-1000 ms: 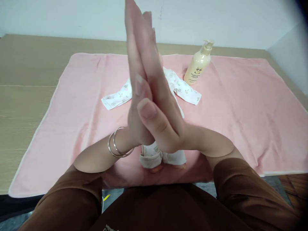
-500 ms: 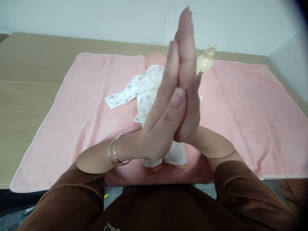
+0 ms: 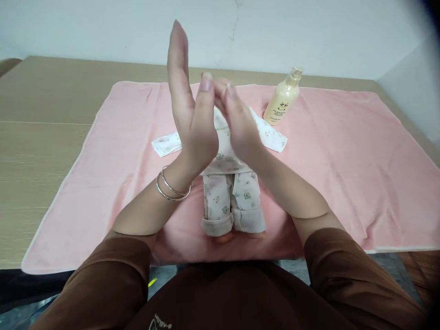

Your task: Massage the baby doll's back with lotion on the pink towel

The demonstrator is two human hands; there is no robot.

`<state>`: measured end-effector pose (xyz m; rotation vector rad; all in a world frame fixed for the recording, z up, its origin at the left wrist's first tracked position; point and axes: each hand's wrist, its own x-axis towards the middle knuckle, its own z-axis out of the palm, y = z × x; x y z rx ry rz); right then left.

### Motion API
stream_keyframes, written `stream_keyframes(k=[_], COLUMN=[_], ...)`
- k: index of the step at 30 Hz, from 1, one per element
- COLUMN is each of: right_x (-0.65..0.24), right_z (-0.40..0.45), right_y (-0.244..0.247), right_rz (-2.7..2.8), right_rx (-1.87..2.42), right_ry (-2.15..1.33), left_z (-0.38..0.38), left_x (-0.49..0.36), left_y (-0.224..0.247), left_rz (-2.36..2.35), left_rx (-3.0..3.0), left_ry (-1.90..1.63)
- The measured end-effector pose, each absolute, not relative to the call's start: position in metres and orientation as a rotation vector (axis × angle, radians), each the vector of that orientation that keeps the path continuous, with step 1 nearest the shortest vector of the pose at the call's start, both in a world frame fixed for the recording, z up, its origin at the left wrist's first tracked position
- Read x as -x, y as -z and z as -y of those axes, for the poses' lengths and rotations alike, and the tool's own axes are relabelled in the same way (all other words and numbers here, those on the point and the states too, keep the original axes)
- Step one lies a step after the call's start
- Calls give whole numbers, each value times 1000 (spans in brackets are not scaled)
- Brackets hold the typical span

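Note:
My left hand (image 3: 192,107), with two thin silver bangles (image 3: 168,192) at its wrist, is raised with its fingers stretched upward. Facing it, my right hand (image 3: 242,123) slants inward, its fingers extended and partly hidden behind the left thumb. Nothing shows between the palms. Whether the fingertips touch the other hand, I cannot tell. Below and behind them lies a baby doll in a white printed top (image 3: 227,160) and matching trousers (image 3: 247,195) with rolled cuffs. Its sleeves spread to both sides, its feet (image 3: 225,238) point toward me, and my hands hide its head.
A pale yellow pump bottle (image 3: 282,98) with a cow picture stands beyond the doll's right-hand sleeve. Under everything is a pink blanket (image 3: 337,169) with a white edge, spread over a wooden table (image 3: 55,101). A pale wall (image 3: 137,32) rises behind the table.
My palms were pressed together, pointing up. They have come apart at the base and moved left, the right hand lower and tilted, leaving the doll's trousers and the bottle in view.

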<state>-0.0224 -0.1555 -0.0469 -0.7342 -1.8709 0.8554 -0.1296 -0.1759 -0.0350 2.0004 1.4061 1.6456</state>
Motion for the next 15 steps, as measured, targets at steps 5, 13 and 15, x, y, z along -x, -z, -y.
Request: stream_keyframes(k=[5,13,15], right_x=[17,22,15], right_z=[113,90,81], right_y=[73,102,104], right_rz=[2076,2419,2329], right_rx=[1207,1226,1350], right_ry=[-510,-223,-275], left_z=[134,83,82], left_x=[160,180,180], left_y=[36,89,93], left_rz=[-1518,-1838,-1801], left_rx=[-1853,-1964,-1994], left_ry=[-1337,-905,-912])
